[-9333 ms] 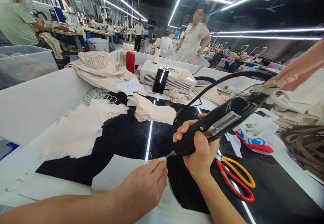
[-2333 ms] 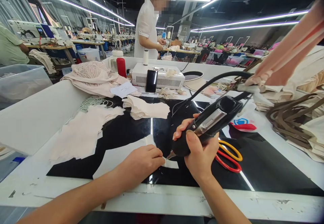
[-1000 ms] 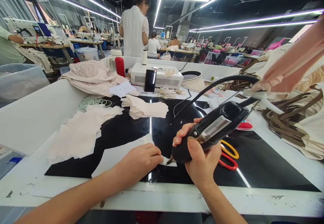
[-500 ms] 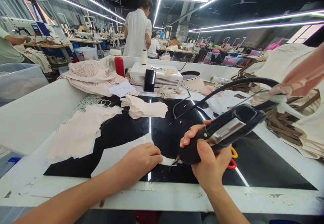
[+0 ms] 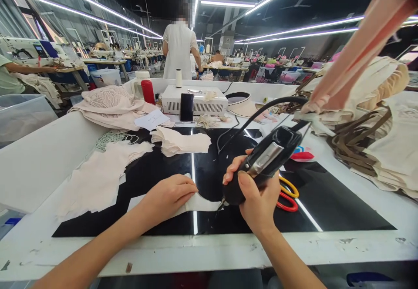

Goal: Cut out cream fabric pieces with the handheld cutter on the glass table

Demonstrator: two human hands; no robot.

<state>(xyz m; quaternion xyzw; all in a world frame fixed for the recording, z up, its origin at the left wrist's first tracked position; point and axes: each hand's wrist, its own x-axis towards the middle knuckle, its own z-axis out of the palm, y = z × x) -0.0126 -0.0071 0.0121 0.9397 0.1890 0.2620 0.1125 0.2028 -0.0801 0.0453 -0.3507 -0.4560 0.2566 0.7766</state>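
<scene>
My right hand (image 5: 259, 197) is wrapped around a black corded electric cutter (image 5: 261, 160) with a narrow pointed metal tip. The tip is down at the right end of a thin white fabric piece (image 5: 204, 203) lying on the black board. My left hand (image 5: 171, 195) lies over that piece, its fingers pressed together on the fabric, and covers part of it. A pink cloth strip (image 5: 348, 58) is tied near the cutter's cable end and runs up to the right. Beside my right hand are scissors with yellow and red handles (image 5: 287, 204), partly hidden.
Stacked pale fabric pieces (image 5: 183, 141) and a larger pale pile (image 5: 101, 180) lie on the black board (image 5: 339, 210). Behind are a white vented box (image 5: 209, 102), a phone (image 5: 187, 107) and a red thread spool (image 5: 148, 92). Bundled garments (image 5: 388, 136) sit at right. A co-worker (image 5: 180, 49) stands beyond.
My left hand has slid left along the fabric, uncovering more of it near the tip. The cutter is more upright, and more of the scissors shows. The co-worker has turned away.
</scene>
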